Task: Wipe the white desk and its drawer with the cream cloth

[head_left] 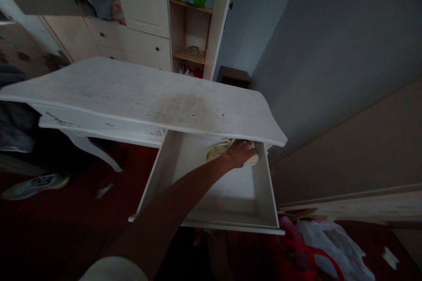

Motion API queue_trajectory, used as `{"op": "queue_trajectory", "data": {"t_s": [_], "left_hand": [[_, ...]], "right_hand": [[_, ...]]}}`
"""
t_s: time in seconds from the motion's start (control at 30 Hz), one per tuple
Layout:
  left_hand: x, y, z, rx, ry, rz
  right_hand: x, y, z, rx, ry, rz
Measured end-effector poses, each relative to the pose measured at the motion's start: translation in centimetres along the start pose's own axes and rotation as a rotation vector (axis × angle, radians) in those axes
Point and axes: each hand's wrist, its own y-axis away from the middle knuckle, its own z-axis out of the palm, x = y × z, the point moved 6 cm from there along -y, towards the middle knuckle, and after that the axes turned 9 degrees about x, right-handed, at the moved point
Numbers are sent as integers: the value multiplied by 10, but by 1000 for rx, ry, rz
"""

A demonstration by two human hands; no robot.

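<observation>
A crumpled pale cloth is being covered by the left hand at the back of the open drawer, with its long axis running left to right along the rear wall. The fingers are being bent down over it; how tightly cannot be told. Open room is being offered by the smooth white drawer floor toward the front rim, while the cloth is being overhung by the scuffed desktop.
</observation>
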Motion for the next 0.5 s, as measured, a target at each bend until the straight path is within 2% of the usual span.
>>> {"op": "queue_trajectory", "data": {"t_s": [0.27, 0.5], "left_hand": [[9, -11, 2, -59, 92, 124], [20, 5, -7, -166, 234, 233]], "right_hand": [[-7, -1, -2, 15, -2, -18], [-12, -2, -2, 74, -59, -42]]}}
